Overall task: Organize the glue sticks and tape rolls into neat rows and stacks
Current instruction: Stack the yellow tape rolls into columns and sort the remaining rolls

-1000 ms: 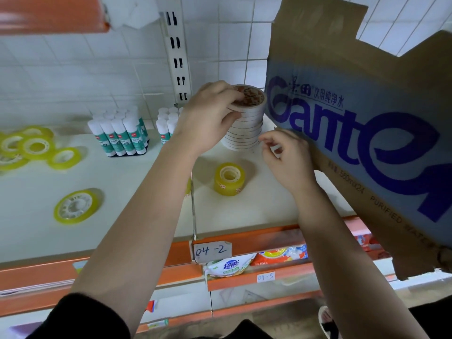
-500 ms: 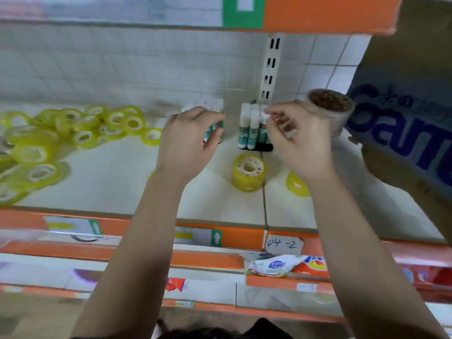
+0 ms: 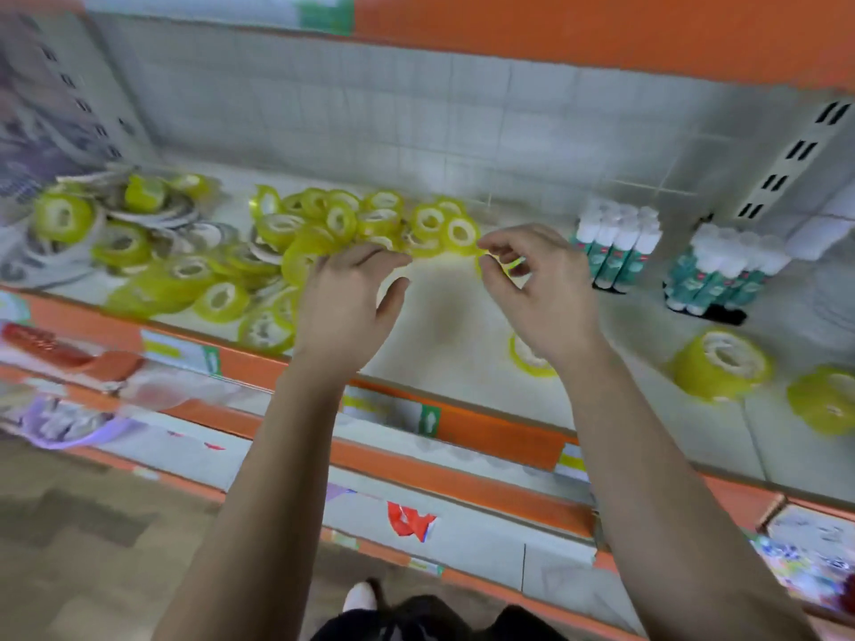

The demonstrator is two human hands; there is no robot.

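The left hand (image 3: 351, 298) and right hand (image 3: 541, 293) reach side by side, a little apart, over the shelf (image 3: 453, 326). The left's fingers are loosely bent and hold nothing, with the tips at the near edge of the tape pile (image 3: 324, 229). The right's fingers are curled, and a thin yellow ring (image 3: 506, 266) shows between them. Motion blur hides whether they pinch it.

The pile is a loose heap of glossy yellow rolls with white cores, mixed with flat whitish rings, and it spreads over the shelf's left half. To the right, two tight blocks of glue sticks (image 3: 615, 242) stand upright near the back, with white caps and green labels. A flat roll (image 3: 532, 360) lies under the right wrist. A thick roll (image 3: 721, 365) and another (image 3: 828, 402) sit near the front at right, apart from the pile.

The shelf top is smooth and white, with an orange front strip (image 3: 490, 432) carrying labels. Behind it is a wall (image 3: 416, 122) of pale square tiles and a slotted metal upright (image 3: 796, 155). Another orange shelf (image 3: 601, 25) hangs above. Below, a lower shelf (image 3: 69, 358) holds blurred packets, and a brownish floor (image 3: 69, 525) shows beneath.
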